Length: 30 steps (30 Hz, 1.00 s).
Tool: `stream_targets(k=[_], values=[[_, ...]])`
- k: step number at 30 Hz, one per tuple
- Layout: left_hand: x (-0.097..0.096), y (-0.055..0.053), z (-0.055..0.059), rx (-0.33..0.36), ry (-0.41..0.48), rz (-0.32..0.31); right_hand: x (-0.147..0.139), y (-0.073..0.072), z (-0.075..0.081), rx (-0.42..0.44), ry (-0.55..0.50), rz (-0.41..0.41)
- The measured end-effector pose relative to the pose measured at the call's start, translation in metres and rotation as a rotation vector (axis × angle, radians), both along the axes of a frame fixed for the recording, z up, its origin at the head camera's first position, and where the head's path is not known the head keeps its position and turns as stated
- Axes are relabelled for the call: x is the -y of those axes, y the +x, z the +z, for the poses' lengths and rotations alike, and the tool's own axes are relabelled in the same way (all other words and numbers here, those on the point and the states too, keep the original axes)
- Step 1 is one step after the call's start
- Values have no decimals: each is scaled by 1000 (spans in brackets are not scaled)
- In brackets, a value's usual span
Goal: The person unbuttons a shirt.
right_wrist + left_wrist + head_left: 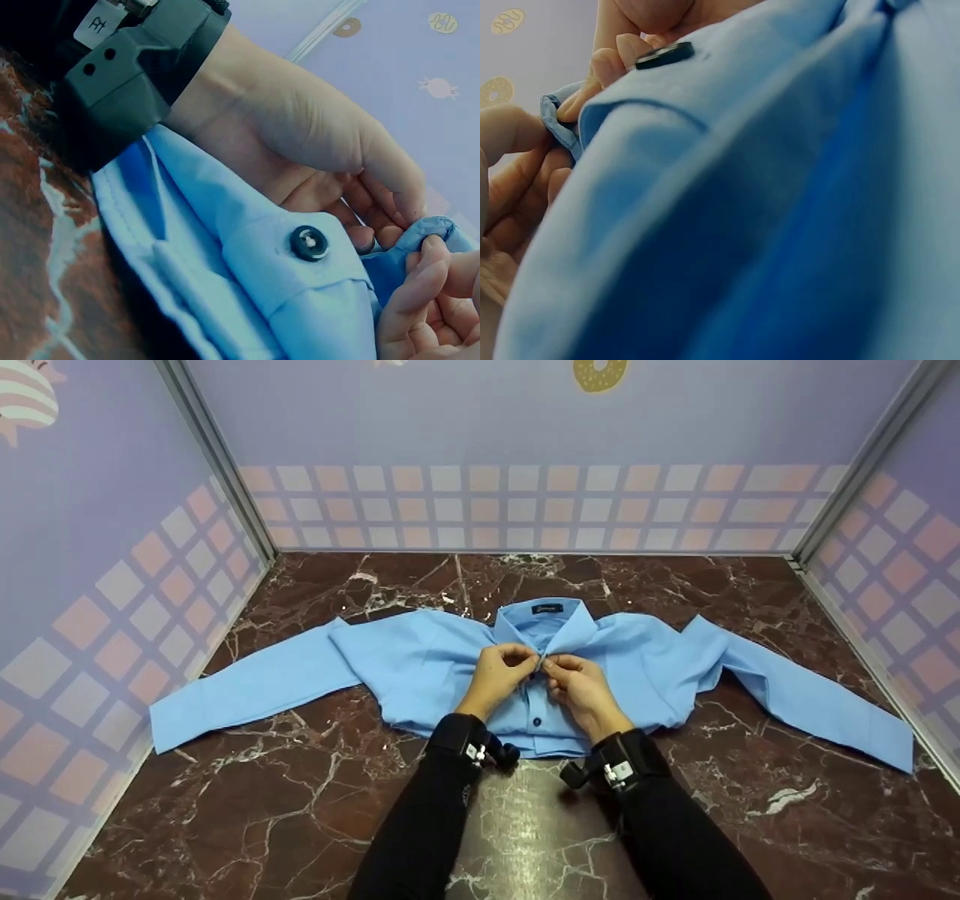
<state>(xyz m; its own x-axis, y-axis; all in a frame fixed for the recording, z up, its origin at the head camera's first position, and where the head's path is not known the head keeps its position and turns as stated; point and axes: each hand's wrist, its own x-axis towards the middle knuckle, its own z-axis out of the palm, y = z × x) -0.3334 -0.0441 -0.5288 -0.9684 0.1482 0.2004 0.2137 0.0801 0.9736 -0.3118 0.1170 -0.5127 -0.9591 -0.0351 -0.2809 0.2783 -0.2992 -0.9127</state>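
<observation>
Left hand (496, 679) and right hand (586, 690), fingertips nearly meeting, each pinch the front edge of a blue shirt (442, 667) between thumb and fingers; whether a button is inside the pinch, cannot tell. Shirt lies under and around both hands, front up. Just below the hands, a dark button (536, 722) on the placket (534, 705): looks small, smooth, hard, maybe slippery, best held by its rim. Just beyond the hands, the collar (576, 631) stands up, probably a bit stiffer than the body. Cloth reads as light, thin, soft, not fragile; likely to crease and slump unless pinched close to the doubled placket edge, the firmest hold. Well out to either side, left sleeve (255, 679) and right sleeve (821, 705) lie loose on the bench (300, 810), probably dragging little.
</observation>
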Motion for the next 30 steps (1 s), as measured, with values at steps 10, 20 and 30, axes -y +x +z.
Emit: stream_targets(k=[10, 20, 30], values=[[1, 1, -1, -23, -47, 48, 3, 2, 2, 21, 54, 17], [0, -1, 1, -110, -115, 45, 6, 2, 6, -75, 220, -67], [15, -7, 14, 91, 147, 378, -24, -9, 11, -38, 55, -226]])
